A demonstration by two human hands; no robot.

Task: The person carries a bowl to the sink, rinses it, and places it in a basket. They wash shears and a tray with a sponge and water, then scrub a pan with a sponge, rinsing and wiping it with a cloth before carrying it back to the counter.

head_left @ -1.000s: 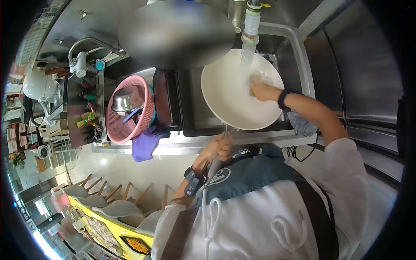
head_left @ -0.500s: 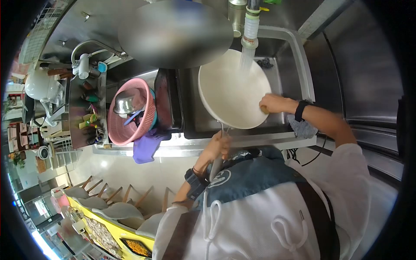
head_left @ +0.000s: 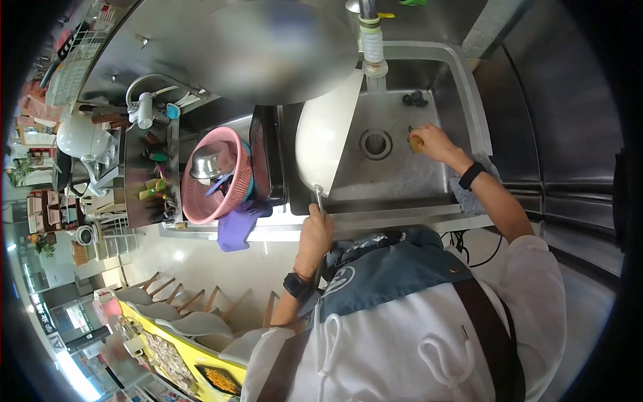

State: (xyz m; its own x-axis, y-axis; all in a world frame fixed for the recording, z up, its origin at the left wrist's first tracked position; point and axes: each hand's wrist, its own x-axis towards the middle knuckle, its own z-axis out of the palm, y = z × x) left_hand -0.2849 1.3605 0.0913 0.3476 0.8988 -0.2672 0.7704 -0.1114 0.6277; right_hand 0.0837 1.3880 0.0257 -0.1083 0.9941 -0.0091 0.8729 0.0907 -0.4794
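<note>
My left hand (head_left: 315, 238) is closed round the long handle (head_left: 319, 194) of a white pan (head_left: 326, 130). The pan is tipped on its side at the left of the sink basin (head_left: 402, 187), its rim slanting over the basin. My right hand (head_left: 434, 143) pinches a small yellow-green sponge (head_left: 416, 143) over the basin floor, to the right of the drain (head_left: 376, 144) and apart from the pan. Water runs from the white-sleeved faucet (head_left: 373, 57) behind the pan's rim.
A dark scrubber (head_left: 415, 99) lies at the basin's back. A grey cloth (head_left: 472, 191) hangs over the right edge. Leftward stand a pink basket (head_left: 191, 194) with a metal bowl (head_left: 213, 163) and a purple cloth (head_left: 242, 224). A blurred round shape (head_left: 281, 53) hides the upper middle.
The pan has tipped over to the left, its open inside no longer facing me. My right hand with the sponge has come off the pan's rim and moved slightly right and up.
</note>
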